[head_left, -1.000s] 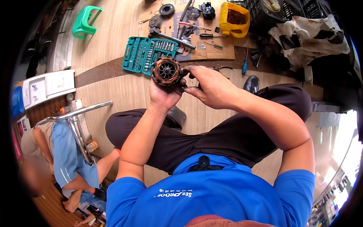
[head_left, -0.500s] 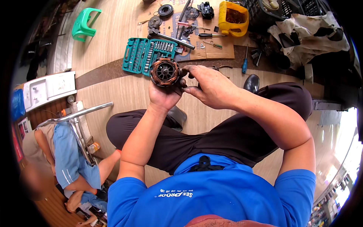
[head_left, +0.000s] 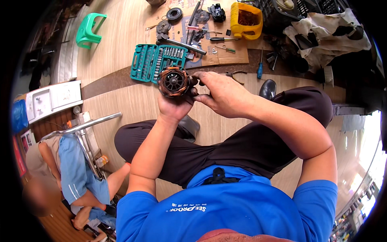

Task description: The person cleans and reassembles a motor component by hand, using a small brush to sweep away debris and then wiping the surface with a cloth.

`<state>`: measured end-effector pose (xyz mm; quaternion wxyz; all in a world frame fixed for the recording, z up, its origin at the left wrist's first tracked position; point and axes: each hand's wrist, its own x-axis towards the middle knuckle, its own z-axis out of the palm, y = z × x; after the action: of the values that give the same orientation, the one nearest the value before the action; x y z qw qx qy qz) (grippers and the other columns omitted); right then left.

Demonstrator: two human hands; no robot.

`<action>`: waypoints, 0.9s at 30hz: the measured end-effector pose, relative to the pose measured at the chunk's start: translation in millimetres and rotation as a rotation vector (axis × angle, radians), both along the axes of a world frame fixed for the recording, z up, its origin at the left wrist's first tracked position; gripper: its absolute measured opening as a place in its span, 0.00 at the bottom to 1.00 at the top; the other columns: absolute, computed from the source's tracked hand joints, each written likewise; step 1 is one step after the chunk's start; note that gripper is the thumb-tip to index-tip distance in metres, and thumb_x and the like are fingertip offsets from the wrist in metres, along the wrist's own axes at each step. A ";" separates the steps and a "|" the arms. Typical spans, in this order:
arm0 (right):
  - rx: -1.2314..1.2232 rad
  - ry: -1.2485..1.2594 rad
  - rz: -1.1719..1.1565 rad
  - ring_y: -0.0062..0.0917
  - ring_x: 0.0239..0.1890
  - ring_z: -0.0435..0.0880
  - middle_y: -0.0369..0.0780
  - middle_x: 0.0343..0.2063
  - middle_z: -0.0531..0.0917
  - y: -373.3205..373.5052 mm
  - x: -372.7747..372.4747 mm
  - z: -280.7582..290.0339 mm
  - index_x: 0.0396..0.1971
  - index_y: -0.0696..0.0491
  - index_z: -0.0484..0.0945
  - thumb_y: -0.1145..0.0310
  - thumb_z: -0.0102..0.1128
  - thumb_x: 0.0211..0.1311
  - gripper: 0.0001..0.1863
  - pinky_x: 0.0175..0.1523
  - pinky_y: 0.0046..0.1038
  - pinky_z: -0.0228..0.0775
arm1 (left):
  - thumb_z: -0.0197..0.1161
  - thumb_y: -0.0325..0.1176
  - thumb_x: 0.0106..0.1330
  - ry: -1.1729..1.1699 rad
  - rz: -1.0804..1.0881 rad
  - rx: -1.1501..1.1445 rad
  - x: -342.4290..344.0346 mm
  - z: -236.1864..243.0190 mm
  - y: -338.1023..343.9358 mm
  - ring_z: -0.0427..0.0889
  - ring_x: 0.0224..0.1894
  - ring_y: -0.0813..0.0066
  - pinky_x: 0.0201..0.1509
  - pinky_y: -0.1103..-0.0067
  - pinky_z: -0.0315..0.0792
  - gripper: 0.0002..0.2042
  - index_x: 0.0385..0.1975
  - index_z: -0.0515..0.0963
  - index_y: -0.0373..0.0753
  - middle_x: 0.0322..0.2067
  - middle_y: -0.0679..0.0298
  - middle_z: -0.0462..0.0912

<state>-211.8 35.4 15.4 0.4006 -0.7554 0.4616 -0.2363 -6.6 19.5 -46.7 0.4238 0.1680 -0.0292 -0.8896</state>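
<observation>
I hold a round motor part with copper windings and a dark finned centre in my left hand, cupped beneath it, its fingers mostly hidden. My right hand is at the part's right side, its dirty, curled fingertips gripping or pressed to the edge. Just behind the part lies an open teal socket set. Beyond it, the cardboard sheet carries a metal tube, a black ring and several screwdrivers. Pliers and a blue screwdriver lie to the right of my hands.
A yellow cut jug stands by black crates and a stained cloth at upper right. A green stool is upper left. Lower left, another person is beside a chrome tube frame and a white fixture.
The motor part has shifted slightly left and toward me and turned a little, with both hands moving along with it. The surroundings sit slightly differently in the view.
</observation>
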 end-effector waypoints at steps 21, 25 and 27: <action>-0.126 0.020 -0.040 0.47 0.58 0.70 0.51 0.56 0.68 -7.3 -4.9 1.4 0.64 0.54 0.58 0.65 0.72 0.48 0.44 0.61 0.39 0.66 | 0.36 0.58 0.72 -0.093 -0.082 -0.027 -12.7 9.4 7.1 0.77 0.53 0.56 0.47 0.64 0.78 0.28 0.61 0.68 0.46 0.54 0.60 0.76; -0.197 0.032 0.041 0.48 0.62 0.67 0.52 0.60 0.65 -7.4 -5.2 6.5 0.66 0.52 0.57 0.65 0.74 0.46 0.47 0.65 0.39 0.62 | 0.33 0.51 0.75 -0.391 -0.064 -0.056 -20.5 7.8 11.4 0.77 0.55 0.58 0.51 0.61 0.78 0.25 0.62 0.65 0.42 0.56 0.57 0.74; -0.191 0.025 0.042 0.48 0.61 0.67 0.52 0.59 0.66 -6.6 -4.1 2.9 0.65 0.53 0.58 0.64 0.73 0.48 0.45 0.65 0.39 0.63 | 0.35 0.50 0.76 -0.464 -0.084 -0.085 -23.2 11.9 14.4 0.79 0.53 0.61 0.50 0.63 0.79 0.24 0.59 0.66 0.38 0.53 0.57 0.76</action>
<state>-215.9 28.8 18.2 0.3258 -0.8025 0.4260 -0.2613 -29.8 33.8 -34.8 0.3751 0.3485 -0.1701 -0.8420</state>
